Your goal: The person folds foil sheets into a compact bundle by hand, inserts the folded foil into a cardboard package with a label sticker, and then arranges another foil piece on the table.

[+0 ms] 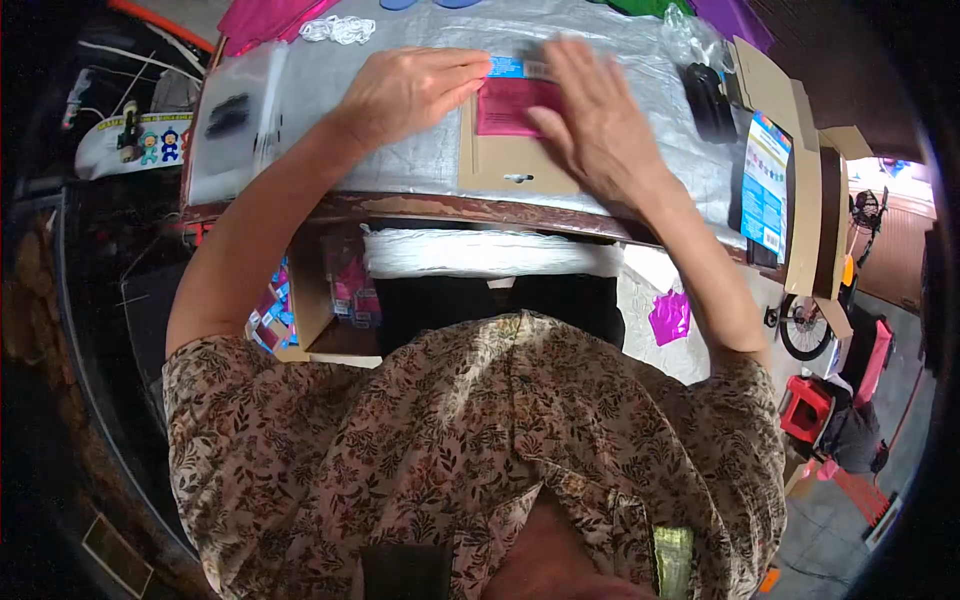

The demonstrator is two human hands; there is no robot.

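Observation:
A tan cardboard piece with a small slot lies at the table's near edge. On it is a flat pink packet, with a blue label strip along its far edge. The fingertips of my left hand are pressed together at the left end of the blue strip; whether they pinch it is hard to tell. My right hand lies over the right side of the packet and cardboard, fingers stretched out and slightly blurred, its thumb apart.
White cord lies at the back left. A dark object, a blue-and-white printed package and an open cardboard box are on the right. White strands hang below the table edge, beside a box of packets.

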